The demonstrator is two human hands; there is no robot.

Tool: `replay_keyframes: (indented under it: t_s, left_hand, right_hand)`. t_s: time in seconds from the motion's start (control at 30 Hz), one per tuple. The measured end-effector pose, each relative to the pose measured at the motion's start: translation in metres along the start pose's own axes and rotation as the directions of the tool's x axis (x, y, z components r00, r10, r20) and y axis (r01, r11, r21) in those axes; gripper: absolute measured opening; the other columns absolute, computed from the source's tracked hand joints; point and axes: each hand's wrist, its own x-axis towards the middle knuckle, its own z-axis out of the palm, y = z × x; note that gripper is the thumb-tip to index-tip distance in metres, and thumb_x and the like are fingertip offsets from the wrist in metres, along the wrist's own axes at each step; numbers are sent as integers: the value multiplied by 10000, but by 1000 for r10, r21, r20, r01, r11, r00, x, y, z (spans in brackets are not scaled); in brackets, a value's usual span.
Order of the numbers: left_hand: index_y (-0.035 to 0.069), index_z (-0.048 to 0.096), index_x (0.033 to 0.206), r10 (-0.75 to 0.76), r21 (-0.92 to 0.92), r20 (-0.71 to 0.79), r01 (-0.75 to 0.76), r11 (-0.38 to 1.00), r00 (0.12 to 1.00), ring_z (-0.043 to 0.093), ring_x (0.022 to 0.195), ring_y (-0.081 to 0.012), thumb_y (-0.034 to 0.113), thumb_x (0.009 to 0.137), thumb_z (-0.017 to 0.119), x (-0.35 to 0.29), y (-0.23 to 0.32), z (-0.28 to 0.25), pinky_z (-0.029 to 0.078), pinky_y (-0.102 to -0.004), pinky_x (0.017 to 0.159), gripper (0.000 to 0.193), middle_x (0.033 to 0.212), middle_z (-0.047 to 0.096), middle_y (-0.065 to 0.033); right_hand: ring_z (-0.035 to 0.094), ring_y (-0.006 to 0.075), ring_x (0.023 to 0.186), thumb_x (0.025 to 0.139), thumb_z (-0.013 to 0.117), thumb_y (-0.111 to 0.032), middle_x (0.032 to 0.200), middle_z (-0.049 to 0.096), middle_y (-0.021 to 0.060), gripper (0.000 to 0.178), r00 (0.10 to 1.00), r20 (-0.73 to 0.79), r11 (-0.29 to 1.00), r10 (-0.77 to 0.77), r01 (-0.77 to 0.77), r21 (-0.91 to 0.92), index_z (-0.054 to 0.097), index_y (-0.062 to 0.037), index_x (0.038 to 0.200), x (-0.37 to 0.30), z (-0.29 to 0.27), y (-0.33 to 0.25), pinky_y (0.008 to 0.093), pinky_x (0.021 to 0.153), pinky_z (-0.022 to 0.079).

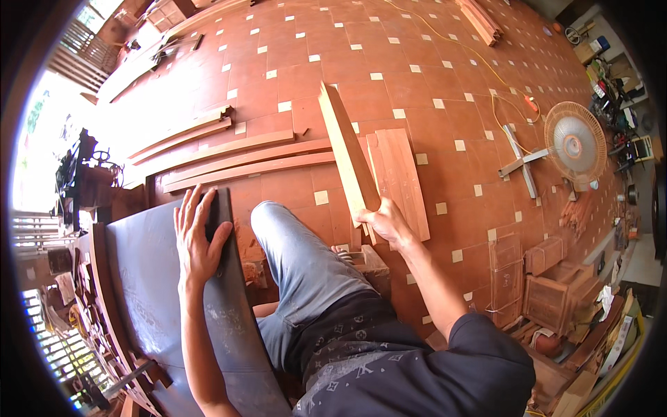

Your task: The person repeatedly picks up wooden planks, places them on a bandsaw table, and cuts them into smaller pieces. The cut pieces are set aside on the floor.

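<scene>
Here, the left hand (197, 243) lies spread over a dark bench top (142, 278) while the right hand (384, 224) holds a pale board (338, 153).
At far left, a black machine (83, 170) stands beyond the bench top, on which the left hand's fingers are apart, grasping nothing, near the top's far edge. Next, long reddish strips (240, 158) lie on the tiled floor (306, 52), ahead of a knee in faded jeans (278, 229). The pale board slants up and away over the floor, its near end clamped between the right hand's thumb and fingers. Just right of it lie wide reddish planks (403, 181); farther right, a round fan (573, 142) stands above a wooden cabinet frame (556, 295) in the view.
</scene>
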Motion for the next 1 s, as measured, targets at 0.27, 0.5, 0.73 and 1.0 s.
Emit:
replay_keyframes:
  t_s: [0.27, 0.5, 0.73, 1.0]
  left_hand:
    - [99, 684, 1457, -54, 87, 90, 47, 995, 994, 615, 1323, -340, 497, 1015, 639, 51, -10, 8, 351, -491, 1205, 596, 1387, 712, -152]
    - [63, 773, 1231, -120, 35, 108, 117, 993, 987, 672, 1153, -325, 457, 1011, 650, 65, -8, 4, 413, -451, 1093, 468, 1171, 775, -120]
    - [54, 782, 1158, -86, 17, 98, 85, 996, 991, 681, 1057, -313, 486, 1022, 621, 78, -2, 7, 430, -439, 1047, 480, 1089, 776, -117]
    - [40, 778, 1138, -125, 34, 112, 122, 992, 986, 684, 1056, -308, 471, 1023, 619, 71, -1, 4, 433, -436, 1039, 474, 1076, 774, -110]
  right_hand:
    - [704, 257, 715, 673, 889, -271, 728, 724, 157, 348, 856, -410, 936, 314, -351, -16, 731, 38, 701, 36, -37, 126, 398, 664, 561]
    - [748, 238, 641, 687, 882, -338, 677, 751, 138, 420, 836, -506, 906, 214, -364, -218, 711, 30, 796, 110, -99, 164, 394, 639, 616]
    - [798, 286, 948, 687, 891, -297, 930, 818, 173, 735, 790, -550, 693, 271, -557, -458, 655, 129, 1237, 146, -185, 157, 397, 870, 643]
    - [700, 390, 1280, 813, 875, -387, 1363, 717, 233, 788, 739, -596, 515, 314, -660, -547, 564, -23, 1439, 112, -217, 211, 484, 1043, 607]
